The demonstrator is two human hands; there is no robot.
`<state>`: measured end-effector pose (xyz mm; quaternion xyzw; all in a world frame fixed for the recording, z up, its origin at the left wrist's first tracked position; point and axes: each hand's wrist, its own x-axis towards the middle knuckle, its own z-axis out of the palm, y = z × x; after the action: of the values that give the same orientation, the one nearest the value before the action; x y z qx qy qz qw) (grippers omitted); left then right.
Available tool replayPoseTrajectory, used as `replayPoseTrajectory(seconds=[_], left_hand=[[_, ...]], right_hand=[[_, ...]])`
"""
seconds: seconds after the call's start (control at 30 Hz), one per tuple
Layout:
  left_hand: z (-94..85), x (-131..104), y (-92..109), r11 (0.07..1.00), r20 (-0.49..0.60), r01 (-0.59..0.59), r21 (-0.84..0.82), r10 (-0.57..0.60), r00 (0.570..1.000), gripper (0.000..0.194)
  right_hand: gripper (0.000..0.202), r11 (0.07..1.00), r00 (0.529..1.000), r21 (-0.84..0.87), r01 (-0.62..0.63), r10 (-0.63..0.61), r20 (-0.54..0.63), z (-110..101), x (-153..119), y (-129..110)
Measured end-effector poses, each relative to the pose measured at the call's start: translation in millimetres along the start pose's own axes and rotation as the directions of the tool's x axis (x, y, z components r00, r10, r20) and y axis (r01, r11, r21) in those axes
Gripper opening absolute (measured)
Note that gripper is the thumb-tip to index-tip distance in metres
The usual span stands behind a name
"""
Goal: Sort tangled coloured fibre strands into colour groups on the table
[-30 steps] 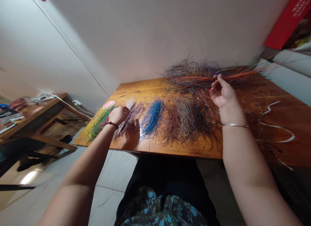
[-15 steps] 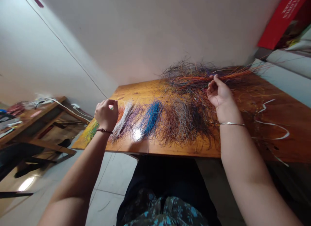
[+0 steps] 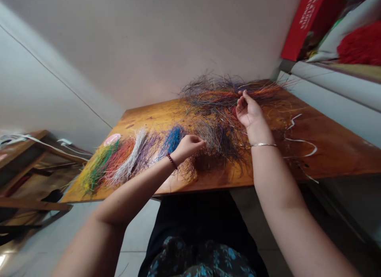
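My left hand (image 3: 190, 146) is above the grey-brown pile of thin strands (image 3: 212, 135), with thumb and fingertips pinched together; anything between them is too small to make out. Farther back, my right hand (image 3: 247, 110) has curled fingers, with thumb and forefinger closed at a bundle of long orange strands (image 3: 218, 95). This bundle lies across a dark tangle of mixed strands (image 3: 199, 84). Left of my left hand are sorted bundles: blue (image 3: 173, 138), purple (image 3: 148, 148), white (image 3: 134, 154), red-orange (image 3: 119, 160), green (image 3: 102, 166) and yellow (image 3: 91, 170).
The wooden table (image 3: 336, 150) stands against a pale wall. A white ribbon (image 3: 309, 144) curls on its right part. A pink-and-white round thing (image 3: 112, 139) lies by the green bundle. At the right are a red box (image 3: 300, 27) and white rolls (image 3: 336, 88).
My left hand has moved right, from over the bundles at the left to above the grey-brown pile. My right hand stays at the orange strands. The view has turned to the right.
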<state>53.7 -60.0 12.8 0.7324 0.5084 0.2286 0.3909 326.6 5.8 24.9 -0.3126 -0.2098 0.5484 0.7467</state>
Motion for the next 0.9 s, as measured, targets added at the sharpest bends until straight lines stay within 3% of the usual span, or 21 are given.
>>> replayPoseTrajectory(seconds=[0.1, 0.23, 0.4, 0.53, 0.63, 0.7, 0.8, 0.9], left_hand=[[2.5, 6, 5, 0.994, 0.056, 0.107, -0.008, -0.106, 0.993, 0.031], [0.6, 7, 3, 0.989, 0.039, 0.139, -0.054, -0.137, 0.990, 0.028], [8.2, 5, -6, 0.982, -0.177, 0.076, -0.176, -0.107, 0.978, 0.036], [12.4, 0, -6, 0.961, -0.384, -0.076, -0.266, -0.033, 0.923, 0.036], [11.8, -3, -6, 0.957, -0.452, -0.145, -0.252, 0.016, 0.892, 0.036], [11.1, -4, -8, 0.970, -0.400, -0.096, -0.225, -0.002, 0.917, 0.039], [8.6, -11, -9, 0.995, -0.196, 0.018, -0.103, -0.038, 0.980, 0.047], [-3.5, -27, -5, 1.000, -0.118, -0.003, 0.000, 0.002, 0.993, 0.048]], right_hand=[[0.008, 1.000, 1.000, 0.018, 0.007, -0.007, -0.023, -3, 3, -3], [0.007, 0.999, 0.998, 0.032, 0.039, -0.037, -0.041, -5, 5, -6], [0.006, 0.998, 0.998, -0.007, 0.063, -0.064, -0.028, -7, 6, -6], [0.008, 0.998, 0.997, -0.014, 0.069, -0.069, -0.029, -9, 9, -5], [0.007, 0.998, 0.998, -0.008, 0.057, -0.057, -0.039, -8, 10, -4], [0.004, 0.999, 0.998, 0.005, 0.046, -0.045, -0.044, -8, 11, -3], [0.006, 0.999, 0.998, 0.004, 0.050, -0.049, -0.035, -9, 10, -2], [0.005, 0.998, 0.998, -0.020, 0.063, -0.063, -0.024, -11, 11, -1]])
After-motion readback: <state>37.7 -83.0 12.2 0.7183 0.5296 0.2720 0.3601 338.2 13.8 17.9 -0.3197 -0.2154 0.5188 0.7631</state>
